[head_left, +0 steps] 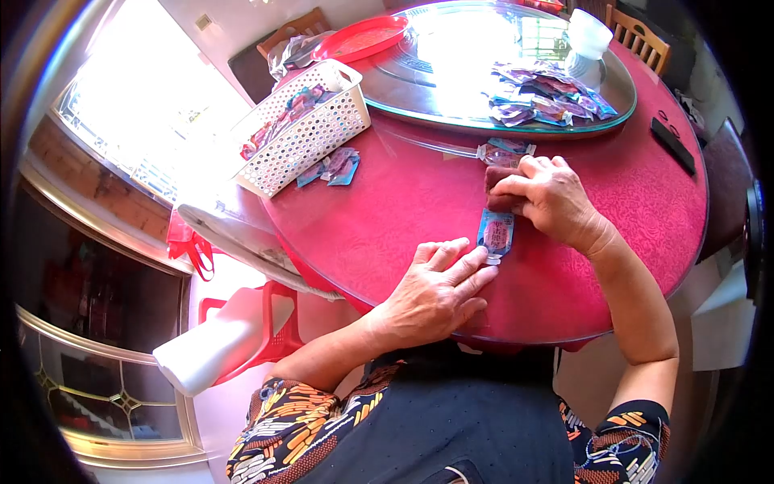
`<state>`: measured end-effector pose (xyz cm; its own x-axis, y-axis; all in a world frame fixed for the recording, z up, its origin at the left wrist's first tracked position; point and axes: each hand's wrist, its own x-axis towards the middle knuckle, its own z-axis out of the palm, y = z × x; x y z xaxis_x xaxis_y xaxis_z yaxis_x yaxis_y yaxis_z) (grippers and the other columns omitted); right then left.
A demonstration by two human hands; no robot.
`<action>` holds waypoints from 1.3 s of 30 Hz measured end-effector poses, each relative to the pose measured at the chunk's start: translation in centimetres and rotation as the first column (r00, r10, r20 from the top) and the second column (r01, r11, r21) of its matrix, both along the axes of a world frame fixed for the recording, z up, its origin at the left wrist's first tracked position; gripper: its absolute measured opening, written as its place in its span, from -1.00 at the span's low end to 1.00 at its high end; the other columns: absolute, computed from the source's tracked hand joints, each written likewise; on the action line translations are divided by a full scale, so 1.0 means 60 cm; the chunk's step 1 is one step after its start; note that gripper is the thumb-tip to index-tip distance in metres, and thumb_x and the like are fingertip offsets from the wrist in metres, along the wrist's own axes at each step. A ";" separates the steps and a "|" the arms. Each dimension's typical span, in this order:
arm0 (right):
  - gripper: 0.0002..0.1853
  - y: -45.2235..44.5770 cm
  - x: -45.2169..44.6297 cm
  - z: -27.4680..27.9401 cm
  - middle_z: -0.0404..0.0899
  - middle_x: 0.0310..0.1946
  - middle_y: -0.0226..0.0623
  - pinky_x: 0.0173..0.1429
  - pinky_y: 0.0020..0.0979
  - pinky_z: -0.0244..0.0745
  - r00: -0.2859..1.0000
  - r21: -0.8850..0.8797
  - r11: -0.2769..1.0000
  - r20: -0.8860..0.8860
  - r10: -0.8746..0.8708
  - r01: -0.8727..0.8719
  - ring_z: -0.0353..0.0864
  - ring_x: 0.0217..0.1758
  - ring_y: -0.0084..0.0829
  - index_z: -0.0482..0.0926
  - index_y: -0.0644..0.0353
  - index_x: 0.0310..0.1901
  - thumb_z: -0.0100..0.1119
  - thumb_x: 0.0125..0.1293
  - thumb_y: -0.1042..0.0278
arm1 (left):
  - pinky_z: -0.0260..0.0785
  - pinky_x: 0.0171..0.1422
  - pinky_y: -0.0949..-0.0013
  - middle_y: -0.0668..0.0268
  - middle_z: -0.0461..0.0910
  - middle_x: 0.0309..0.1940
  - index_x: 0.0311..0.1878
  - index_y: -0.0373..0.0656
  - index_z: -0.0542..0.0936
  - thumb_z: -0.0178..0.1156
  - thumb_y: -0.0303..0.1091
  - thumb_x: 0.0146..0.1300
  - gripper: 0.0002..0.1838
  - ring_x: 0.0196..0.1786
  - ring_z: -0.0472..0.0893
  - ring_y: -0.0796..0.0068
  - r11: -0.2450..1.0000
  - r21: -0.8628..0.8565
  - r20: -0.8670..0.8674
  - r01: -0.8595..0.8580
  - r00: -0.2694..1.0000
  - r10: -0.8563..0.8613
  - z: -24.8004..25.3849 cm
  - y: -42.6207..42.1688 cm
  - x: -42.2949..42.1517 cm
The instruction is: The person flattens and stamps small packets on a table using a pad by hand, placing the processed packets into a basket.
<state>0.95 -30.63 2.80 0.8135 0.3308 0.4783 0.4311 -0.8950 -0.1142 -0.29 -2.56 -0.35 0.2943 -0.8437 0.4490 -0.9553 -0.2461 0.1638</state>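
Note:
My right hand (552, 198) pinches a folded dark red cloth (498, 181) against the tabletop. Just below the cloth lies a small blue and purple sealed packet (496, 230) with a clear crimped end. My left hand (435, 294) rests with its fingers stretched out, the fingertips touching the near end of that packet. Beyond the cloth, more packets (504, 152) lie close to the glass turntable's edge, partly covered by the cloth and my right hand.
A heap of similar packets (548, 93) lies on the glass turntable (435, 89), near a white cup (589, 35) and red tray (367, 40). At left, a white perforated basket (314, 129) holds packets, with loose packets (330, 167) beside it. A black remote-like object (672, 146) lies right.

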 end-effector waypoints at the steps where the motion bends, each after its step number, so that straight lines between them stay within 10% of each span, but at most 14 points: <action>1: -0.82 -0.004 -0.004 -0.002 0.70 -0.16 -0.33 0.08 -0.13 0.45 0.999 -0.022 0.999 -0.007 -0.047 0.047 0.70 -0.05 -0.23 0.83 -0.20 -0.05 0.47 0.32 0.21 | 0.36 0.42 -0.09 0.16 0.63 0.33 0.36 -0.08 0.65 0.41 -0.20 0.38 -0.49 0.44 0.51 -0.04 0.999 -0.035 -0.025 0.006 1.000 -0.007 -0.001 -0.002 0.001; 5: -0.80 -0.010 -0.008 0.007 0.70 -0.16 -0.34 0.09 -0.12 0.46 0.993 -0.071 0.992 0.063 -0.097 0.101 0.70 -0.03 -0.24 0.84 -0.20 -0.03 0.48 0.32 0.22 | 0.44 0.32 -0.10 0.12 0.65 0.21 0.31 -0.11 0.64 0.42 -0.42 0.32 -0.52 0.33 0.57 -0.04 0.981 -0.193 -0.012 -0.012 1.000 0.010 0.011 -0.018 0.013; 10: -0.81 0.016 -0.023 0.026 0.65 -0.23 -0.35 0.07 -0.13 0.46 0.963 0.087 0.963 -0.070 0.259 -0.253 0.69 -0.05 -0.23 0.83 -0.17 -0.04 0.45 0.32 0.23 | 0.50 0.19 -0.03 0.15 0.65 0.04 0.11 -0.18 0.67 0.36 -0.59 0.26 -0.65 0.13 0.62 0.00 0.963 -0.268 0.020 -0.014 1.000 0.021 0.033 -0.030 0.051; 15: -0.79 0.008 -0.021 0.012 0.68 -0.18 -0.31 0.14 -0.09 0.44 0.997 -0.037 0.997 -0.040 0.072 -0.073 0.70 -0.03 -0.20 0.84 -0.18 0.01 0.39 0.37 0.23 | 0.49 0.22 -0.03 0.14 0.65 0.04 0.09 -0.19 0.66 0.36 -0.55 0.27 -0.69 0.14 0.60 0.03 0.989 -0.149 0.040 -0.009 0.999 0.015 0.024 -0.048 0.074; 34: -0.63 -0.040 -0.003 0.031 0.80 -0.11 -0.21 0.19 -0.08 0.67 0.995 0.393 0.919 -0.092 0.033 0.006 0.80 -0.01 -0.10 0.84 -0.01 0.00 0.48 0.12 0.53 | 0.36 0.35 -0.09 0.24 0.65 0.26 0.28 -0.05 0.68 0.33 -0.32 0.34 -0.57 0.41 0.53 0.10 0.998 0.040 0.268 -0.054 0.962 0.041 0.007 -0.080 0.071; 39: -0.57 -0.058 -0.005 0.030 0.80 -0.02 -0.17 0.25 -0.10 0.64 0.993 0.338 0.940 -0.115 -0.002 0.041 0.77 0.09 -0.05 0.81 0.00 0.05 0.45 0.08 0.48 | 0.43 0.19 0.00 0.26 0.71 -0.02 0.15 -0.03 0.73 0.35 -0.47 0.32 -0.67 0.10 0.64 0.11 0.999 -0.047 0.010 -0.013 1.000 0.013 0.020 -0.070 0.076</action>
<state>0.68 -34.12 4.62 0.8729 0.1464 0.4654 0.3795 -0.8033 -0.4590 4.28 -6.74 0.86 0.3003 -0.8178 0.4909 -0.9538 -0.2509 0.1655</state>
